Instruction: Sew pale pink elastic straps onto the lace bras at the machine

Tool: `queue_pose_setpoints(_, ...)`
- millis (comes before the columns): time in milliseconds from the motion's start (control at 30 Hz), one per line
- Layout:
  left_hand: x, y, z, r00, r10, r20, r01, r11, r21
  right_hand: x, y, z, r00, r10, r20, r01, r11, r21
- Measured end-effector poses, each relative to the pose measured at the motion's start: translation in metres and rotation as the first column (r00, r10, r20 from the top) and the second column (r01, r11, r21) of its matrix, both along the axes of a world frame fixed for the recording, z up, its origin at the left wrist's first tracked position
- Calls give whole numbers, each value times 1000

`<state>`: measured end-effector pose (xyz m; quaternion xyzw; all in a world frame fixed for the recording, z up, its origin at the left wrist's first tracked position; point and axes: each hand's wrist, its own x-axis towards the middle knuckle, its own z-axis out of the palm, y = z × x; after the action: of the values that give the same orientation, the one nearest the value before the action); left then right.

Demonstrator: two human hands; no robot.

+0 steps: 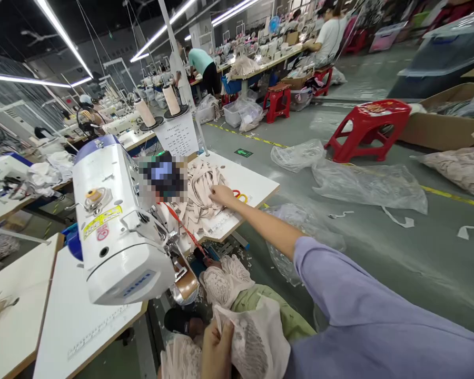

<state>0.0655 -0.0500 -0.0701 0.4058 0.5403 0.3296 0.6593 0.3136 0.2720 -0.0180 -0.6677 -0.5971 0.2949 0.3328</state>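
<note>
My right hand (221,195) reaches far out over the white table (256,181) and rests on a pile of pale pink fabric strips (199,184), fingers curled as if pinching one. Scissors with red and yellow handles (240,196) lie just right of that hand. My left hand (217,350) is low in my lap, closed on a piece of pale lace fabric (247,337). More lace (225,279) lies over my knee. A white sewing machine (118,226) stands between the two hands.
Clear plastic bags (363,181) and fabric scraps lie on the green floor. Red stools (369,129) and cardboard boxes (444,123) stand to the right. Thread cones (170,100) sit behind the machine. Other people work at tables far back.
</note>
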Motion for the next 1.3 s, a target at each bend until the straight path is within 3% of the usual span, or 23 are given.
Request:
queue_pose_setpoints(133,-14,11,15,989,21,-148,-9,996,86,-4,-36,8,947,145,-286,-131,989,68)
queue_pose_setpoints(267,-30,13,28,960,94,-265,-44,981,187,-23,-121,-13,778,280,-562,-334,943,8)
queue_pose_setpoints(333,-36,13,30,950,93,-299,-30,978,208,-28,-170,-23,616,306,-726,-481,876,-39)
queue_pose_setpoints(400,-40,15,31,949,77,-306,-15,980,199,-31,-209,-27,497,339,-799,-631,773,-65)
queue_pose_setpoints(500,-42,16,35,946,28,-323,33,983,182,-41,-242,-23,476,513,-714,-757,653,-35)
queue_pose_setpoints(600,-40,16,39,936,-63,-348,129,977,170,-60,-248,-12,480,691,-540,-812,583,26)
queue_pose_setpoints(700,-38,15,40,911,-145,-387,214,967,141,-78,-246,-2,470,756,-456,-836,547,45)
queue_pose_setpoints(900,-40,19,42,869,-235,-435,311,944,111,-90,-248,-4,493,785,-375,-820,563,101)
queue_pose_setpoints(1000,-39,21,41,883,-267,-386,343,928,143,-88,-252,-11,512,727,-458,-771,624,129)
queue_pose_setpoints(1067,-32,17,35,915,-193,-354,290,926,244,-87,-252,-14,538,642,-546,-719,688,99)
queue_pose_setpoints(1167,-15,3,20,945,69,-320,57,928,368,-86,-248,-17,541,477,-693,-650,760,16)
queue_pose_setpoints(1233,-8,-7,11,894,274,-356,-93,888,450,-85,-241,-17,512,410,-755,-655,755,-35)
queue_pose_setpoints(1300,-9,-11,8,810,394,-433,-92,816,571,-83,-230,-16,496,388,-777,-694,715,-86)
